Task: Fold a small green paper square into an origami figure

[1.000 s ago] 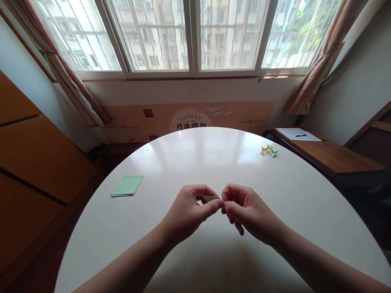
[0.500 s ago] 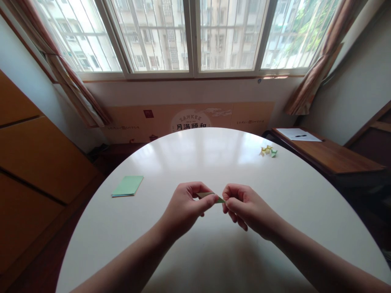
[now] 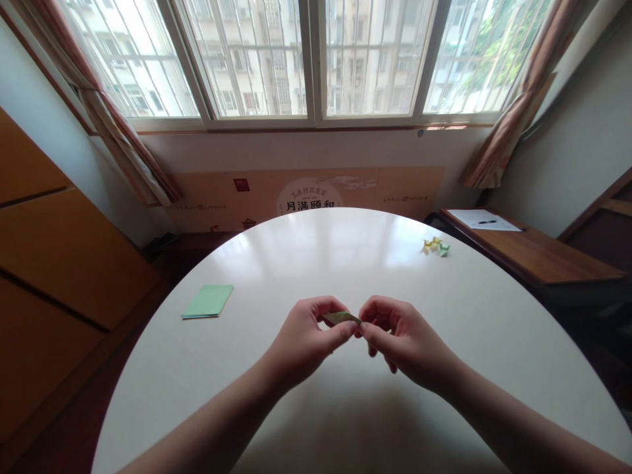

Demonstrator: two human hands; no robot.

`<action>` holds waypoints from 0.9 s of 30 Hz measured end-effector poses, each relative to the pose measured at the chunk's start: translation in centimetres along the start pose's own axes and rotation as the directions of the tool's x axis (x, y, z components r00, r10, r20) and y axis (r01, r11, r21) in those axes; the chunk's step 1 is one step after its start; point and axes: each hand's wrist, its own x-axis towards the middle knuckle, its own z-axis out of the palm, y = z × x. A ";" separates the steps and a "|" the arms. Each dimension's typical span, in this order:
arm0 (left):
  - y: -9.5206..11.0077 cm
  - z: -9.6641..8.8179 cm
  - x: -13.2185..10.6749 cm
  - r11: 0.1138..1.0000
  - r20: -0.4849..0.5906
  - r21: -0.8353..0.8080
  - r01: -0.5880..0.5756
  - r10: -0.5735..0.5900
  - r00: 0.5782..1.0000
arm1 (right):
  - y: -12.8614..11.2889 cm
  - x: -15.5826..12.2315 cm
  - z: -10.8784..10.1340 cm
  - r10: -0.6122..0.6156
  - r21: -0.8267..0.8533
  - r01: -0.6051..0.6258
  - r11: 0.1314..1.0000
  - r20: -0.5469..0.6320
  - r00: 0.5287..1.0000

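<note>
White table (image 3: 276, 270) below; left fingers (image 3: 340, 336) pinching folded green paper (image 3: 342, 317), right fingers (image 3: 378, 336) pinching its end.

Looks like a home: curtains (image 3: 117, 141) at ten and two, barred window (image 3: 316, 66) at twelve, wooden cabinet (image 3: 64, 257) at nine.

My left hand (image 3: 311, 337) nearer right hand (image 3: 407, 336) than half second ago, gap between them narrowed. Paper (image 3: 340, 317) in my fingers: visible face greener, tanner then; bright green tip now mostly covered.
</note>
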 end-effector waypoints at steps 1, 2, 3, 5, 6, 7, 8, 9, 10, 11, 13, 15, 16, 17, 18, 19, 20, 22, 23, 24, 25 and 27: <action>0.0 0.0 0.0 0.999 -0.003 0.042 -0.023 0.023 1.000 | 0.0 0.0 0.0 -0.026 -0.048 0.025 0.999 -0.010 1.000; 0.0 -0.1 -0.1 0.995 -0.011 0.084 -0.046 0.047 0.999 | 0.0 0.0 0.0 -0.056 -0.104 0.054 0.993 -0.018 0.998; 0.1 -0.1 -0.1 0.990 -0.019 0.126 -0.067 0.070 0.997 | 0.1 0.0 0.0 -0.086 -0.161 0.082 0.984 -0.021 0.996; 0.2 -0.2 -0.3 0.973 -0.030 0.206 -0.107 0.115 0.993 | 0.1 -0.2 0.0 -0.132 -0.250 0.126 0.960 -0.010 0.991; 0.2 -0.2 -0.4 0.961 -0.025 0.244 -0.126 0.136 0.990 | 0.2 -0.2 0.0 -0.146 -0.277 0.140 0.951 -0.002 0.989; 0.2 -0.2 -0.5 0.949 -0.013 0.281 -0.144 0.154 0.988 | 0.2 -0.3 0.0 -0.155 -0.295 0.150 0.944 0.008 0.988; 0.2 -0.2 -0.5 0.935 0.000 0.315 -0.160 0.168 0.986 | 0.1 -0.4 0.1 -0.160 -0.305 0.157 0.939 0.014 0.987; 0.1 -0.2 -0.5 0.922 0.010 0.346 -0.172 0.179 0.984 | 0.1 -0.4 0.1 -0.163 -0.312 0.161 0.936 0.019 0.986; 0.1 -0.1 -0.6 0.909 0.018 0.375 -0.180 0.187 0.982 | 0.1 -0.5 0.1 -0.164 -0.317 0.162 0.934 0.020 0.986; 0.0 -0.1 -0.5 0.897 0.021 0.402 -0.185 0.193 0.981 | 0.1 -0.5 0.1 -0.162 -0.319 0.160 0.934 0.021 0.987; -0.1 0.0 -0.5 0.874 0.023 0.448 -0.189 0.200 0.979 | 0.1 -0.4 0.2 -0.156 -0.315 0.155 0.936 0.024 0.988; -0.2 0.1 -0.5 0.856 0.025 0.480 -0.191 0.204 0.979 | 0.1 -0.4 0.3 -0.151 -0.308 0.152 0.939 0.026 0.988; -0.1 0.1 -0.5 0.850 0.026 0.491 -0.192 0.206 0.978 | 0.2 -0.4 0.3 -0.150 -0.304 0.151 0.941 0.025 0.988; -0.1 0.1 -0.5 0.845 0.027 0.499 -0.193 0.208 0.978 | 0.2 -0.4 0.4 -0.149 -0.301 0.149 0.942 0.026 0.989; -0.1 0.2 -0.6 0.840 0.029 0.506 -0.196 0.210 0.977 | 0.2 -0.4 0.4 -0.145 -0.299 0.146 0.943 0.027 0.989; 0.0 0.1 -0.6 0.836 0.030 0.512 -0.198 0.213 0.977 | 0.2 -0.4 0.4 -0.139 -0.299 0.141 0.944 0.028 0.990; 0.0 0.1 -0.6 0.832 0.030 0.517 -0.199 0.214 0.976 | 0.2 -0.4 0.4 -0.133 -0.298 0.136 0.945 0.030 0.991; 0.0 -0.1 -0.5 0.824 0.026 0.531 -0.198 0.218 0.976 | 0.3 -0.3 0.3 -0.124 -0.297 0.126 0.947 0.027 0.992; 0.0 -0.3 -0.5 0.819 0.017 0.538 -0.197 0.223 0.975 | 0.3 -0.3 0.2 -0.122 -0.295 0.121 0.948 0.018 0.992; 0.0 -0.5 -0.3 0.817 0.003 0.542 -0.197 0.232 0.973 | 0.2 -0.3 0.2 -0.119 -0.290 0.116 0.950 0.004 0.993; 0.0 -0.8 -0.2 0.817 -0.017 0.540 -0.199 0.247 0.969 | 0.2 -0.2 0.0 -0.116 -0.279 0.108 0.954 -0.012 0.993; 0.0 -1.2 0.1 0.835 -0.096 0.509 -0.207 0.295 0.951 | 0.1 -0.1 -0.2 -0.100 -0.229 0.085 0.970 -0.051 0.994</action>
